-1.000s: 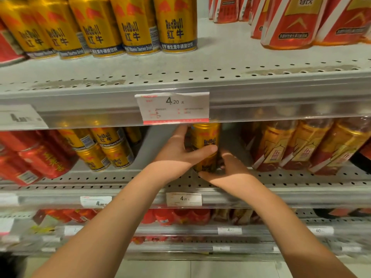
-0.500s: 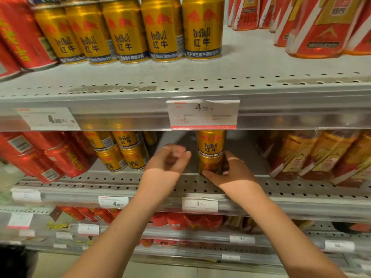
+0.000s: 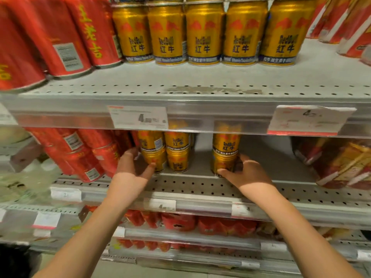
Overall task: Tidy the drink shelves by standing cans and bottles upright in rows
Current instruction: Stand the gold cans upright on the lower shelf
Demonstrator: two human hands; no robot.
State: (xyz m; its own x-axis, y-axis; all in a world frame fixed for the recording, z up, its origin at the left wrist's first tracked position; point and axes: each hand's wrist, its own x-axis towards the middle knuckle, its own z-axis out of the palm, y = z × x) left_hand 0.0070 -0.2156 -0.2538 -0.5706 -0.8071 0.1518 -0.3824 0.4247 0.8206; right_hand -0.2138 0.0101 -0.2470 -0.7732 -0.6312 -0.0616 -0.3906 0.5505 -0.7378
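On the middle shelf (image 3: 200, 184) a two-high stack of gold Red Bull cans (image 3: 225, 152) stands upright by itself. My right hand (image 3: 248, 174) grips its lower can, thumb across the front base and fingers behind on the right. To the left stand two more two-high stacks of gold cans (image 3: 177, 155). My left hand (image 3: 132, 167) holds the lower can of the leftmost stack (image 3: 153, 157), thumb on its front, fingers on its left side. The cans' tops are hidden behind the price rail.
Red cans (image 3: 84, 155) lean at the left of the middle shelf, and bottles in red-gold labels (image 3: 341, 163) lean at the right. The upper shelf (image 3: 200, 81) carries a row of upright gold cans (image 3: 204, 35) and tilted red cans (image 3: 66, 37). Price tags (image 3: 138, 117) hang on the rail.
My left hand has left the lone stack and moved left onto the leftmost gold stack. My right hand keeps its grip on the lone stack. The view has shifted left.
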